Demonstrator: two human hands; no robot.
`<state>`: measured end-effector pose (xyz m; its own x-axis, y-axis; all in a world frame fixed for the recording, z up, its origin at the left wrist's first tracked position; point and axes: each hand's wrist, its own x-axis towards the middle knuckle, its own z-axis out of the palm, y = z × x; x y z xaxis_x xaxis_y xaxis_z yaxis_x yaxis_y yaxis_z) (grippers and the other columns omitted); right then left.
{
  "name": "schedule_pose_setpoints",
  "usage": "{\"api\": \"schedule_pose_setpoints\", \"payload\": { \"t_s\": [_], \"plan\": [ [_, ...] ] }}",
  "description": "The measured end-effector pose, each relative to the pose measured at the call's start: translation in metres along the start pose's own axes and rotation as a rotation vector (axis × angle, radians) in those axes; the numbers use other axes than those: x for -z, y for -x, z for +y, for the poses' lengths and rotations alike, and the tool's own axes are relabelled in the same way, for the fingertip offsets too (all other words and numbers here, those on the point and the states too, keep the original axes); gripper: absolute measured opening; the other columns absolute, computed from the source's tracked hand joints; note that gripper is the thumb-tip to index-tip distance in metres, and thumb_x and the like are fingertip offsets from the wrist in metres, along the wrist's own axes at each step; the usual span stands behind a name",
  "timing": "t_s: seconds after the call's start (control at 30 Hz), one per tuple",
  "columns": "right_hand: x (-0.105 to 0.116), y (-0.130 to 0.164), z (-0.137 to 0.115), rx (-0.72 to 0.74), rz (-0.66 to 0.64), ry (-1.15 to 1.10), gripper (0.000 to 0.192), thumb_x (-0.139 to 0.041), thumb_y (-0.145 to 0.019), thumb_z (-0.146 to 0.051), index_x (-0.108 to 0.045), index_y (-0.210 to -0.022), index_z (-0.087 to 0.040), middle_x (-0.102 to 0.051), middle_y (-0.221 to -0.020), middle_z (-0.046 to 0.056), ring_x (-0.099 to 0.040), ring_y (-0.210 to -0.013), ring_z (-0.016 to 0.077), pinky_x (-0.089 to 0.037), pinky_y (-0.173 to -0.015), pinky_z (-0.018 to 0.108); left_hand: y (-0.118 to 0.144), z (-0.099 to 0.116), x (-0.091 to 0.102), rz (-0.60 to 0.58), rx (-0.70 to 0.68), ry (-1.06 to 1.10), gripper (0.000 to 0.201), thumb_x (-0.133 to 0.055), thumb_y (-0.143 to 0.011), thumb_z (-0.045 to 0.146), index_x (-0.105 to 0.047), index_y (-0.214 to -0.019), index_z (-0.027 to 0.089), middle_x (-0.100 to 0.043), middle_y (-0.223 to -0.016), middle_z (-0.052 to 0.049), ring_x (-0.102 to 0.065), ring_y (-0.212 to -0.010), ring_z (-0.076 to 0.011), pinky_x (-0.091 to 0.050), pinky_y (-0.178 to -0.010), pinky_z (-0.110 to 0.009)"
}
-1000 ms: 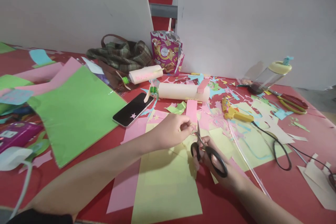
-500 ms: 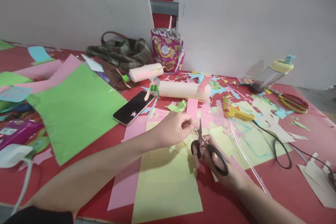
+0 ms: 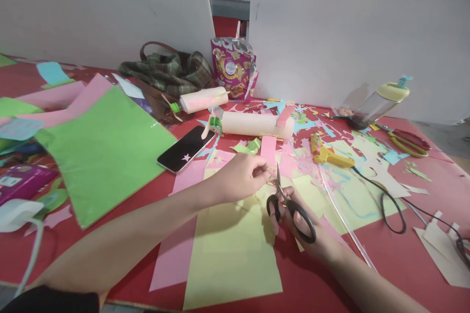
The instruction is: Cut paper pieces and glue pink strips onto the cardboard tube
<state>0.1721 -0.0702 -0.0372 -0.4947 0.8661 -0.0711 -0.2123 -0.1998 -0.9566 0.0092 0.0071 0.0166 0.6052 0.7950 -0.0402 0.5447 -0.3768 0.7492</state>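
My right hand (image 3: 293, 212) grips a pair of black-handled scissors (image 3: 278, 181), thumb and fingers in the loops, blades pointing away from me. Just left of the blades, my left hand (image 3: 247, 176) is closed in a pinch; a tiny pale scrap seems to sit at its fingertips, too small to make out. Below both hands lies a yellow paper sheet (image 3: 235, 264), partly over a pink sheet (image 3: 171, 259). Beyond them rests a paper-wrapped bottle (image 3: 249, 124) with a green cap, a small propeller-like piece at its cap end and pink strips at the other.
A phone (image 3: 186, 149) and a green sheet (image 3: 106, 151) lie to the left. To the right are a yellow glue gun (image 3: 330, 156) with its cord, red-handled pliers (image 3: 409, 141) and a clear bottle (image 3: 378, 105). A snack bag (image 3: 234, 69) stands behind, among paper scraps.
The scissors' tip has shifted slightly left, closer to my left fingertips. My left hand keeps its pinch, and the whole view has moved a little.
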Motion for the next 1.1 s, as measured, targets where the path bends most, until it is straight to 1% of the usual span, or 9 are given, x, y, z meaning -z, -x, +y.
{"api": "schedule_pose_setpoints", "payload": {
  "t_s": [0.17, 0.3, 0.47, 0.67, 0.87, 1.0, 1.1],
  "plan": [
    [0.004, 0.0034, 0.0062, -0.004, 0.024, 0.028, 0.033, -0.044, -0.073, -0.053, -0.033, -0.086, -0.025, -0.04, -0.074, 0.0, -0.038, -0.061, 0.0124, -0.03, -0.059, 0.029, -0.001, 0.0002, 0.0004, -0.015, 0.011, -0.019, 0.024, -0.038, -0.076, 0.028, -0.046, -0.059, 0.015, -0.037, -0.051, 0.004, -0.032, -0.048, -0.0064, -0.024, -0.045, -0.019],
    [0.0054, 0.0033, 0.0092, -0.005, 0.035, 0.019, 0.032, -0.044, -0.074, -0.052, -0.033, -0.087, -0.026, -0.039, -0.074, -0.001, -0.039, -0.06, 0.0117, -0.031, -0.058, 0.028, -0.0013, -0.0015, 0.0004, -0.022, -0.001, -0.009, 0.024, -0.037, -0.076, 0.028, -0.043, -0.057, 0.015, -0.036, -0.05, 0.004, -0.032, -0.048, -0.0062, -0.022, -0.045, -0.02],
    [0.0056, 0.0026, 0.0108, 0.001, 0.046, 0.026, 0.03, -0.045, -0.075, -0.05, -0.033, -0.087, -0.025, -0.041, -0.078, 0.0, -0.041, -0.062, 0.0112, -0.034, -0.059, 0.027, -0.002, -0.0051, 0.0, -0.019, -0.005, 0.0, 0.025, -0.038, -0.075, 0.027, -0.038, -0.054, 0.015, -0.034, -0.05, 0.005, -0.031, -0.047, -0.0059, -0.022, -0.045, -0.02],
    [0.0036, 0.0023, 0.0095, 0.006, 0.017, -0.017, 0.03, -0.046, -0.075, -0.048, -0.031, -0.086, -0.024, -0.041, -0.075, -0.001, -0.043, -0.059, 0.01, -0.036, -0.056, 0.026, -0.0027, -0.005, 0.001, -0.037, 0.021, 0.041, 0.026, -0.038, -0.076, 0.032, -0.04, -0.055, 0.015, -0.036, -0.051, 0.004, -0.03, -0.047, -0.006, -0.022, -0.043, -0.02],
    [0.0046, 0.0019, 0.0097, -0.025, 0.032, 0.005, 0.03, -0.045, -0.075, -0.048, -0.031, -0.085, -0.024, -0.041, -0.075, -0.001, -0.042, -0.057, 0.0094, -0.035, -0.054, 0.026, -0.0025, -0.0036, 0.0026, -0.052, 0.037, 0.08, 0.028, -0.038, -0.076, 0.034, -0.04, -0.055, 0.015, -0.038, -0.051, 0.004, -0.032, -0.046, -0.0062, -0.023, -0.043, -0.02],
    [0.0038, 0.0013, 0.0079, -0.043, 0.043, -0.006, 0.03, -0.047, -0.075, -0.047, -0.031, -0.085, -0.024, -0.041, -0.075, -0.001, -0.042, -0.057, 0.0092, -0.035, -0.054, 0.026, -0.0031, -0.005, 0.0025, -0.055, 0.048, 0.105, 0.028, -0.038, -0.075, 0.035, -0.044, -0.057, 0.015, -0.041, -0.05, 0.003, -0.034, -0.045, -0.0065, -0.024, -0.043, -0.02],
    [0.0027, 0.0009, 0.0061, -0.045, 0.047, -0.011, 0.03, -0.049, -0.074, -0.046, -0.031, -0.085, -0.024, -0.041, -0.074, -0.002, -0.042, -0.056, 0.009, -0.035, -0.054, 0.026, -0.0032, -0.0049, 0.0033, -0.066, 0.058, 0.14, 0.028, -0.039, -0.075, 0.035, -0.044, -0.057, 0.015, -0.04, -0.05, 0.003, -0.034, -0.045, -0.0065, -0.025, -0.043, -0.02]
  ]
}}
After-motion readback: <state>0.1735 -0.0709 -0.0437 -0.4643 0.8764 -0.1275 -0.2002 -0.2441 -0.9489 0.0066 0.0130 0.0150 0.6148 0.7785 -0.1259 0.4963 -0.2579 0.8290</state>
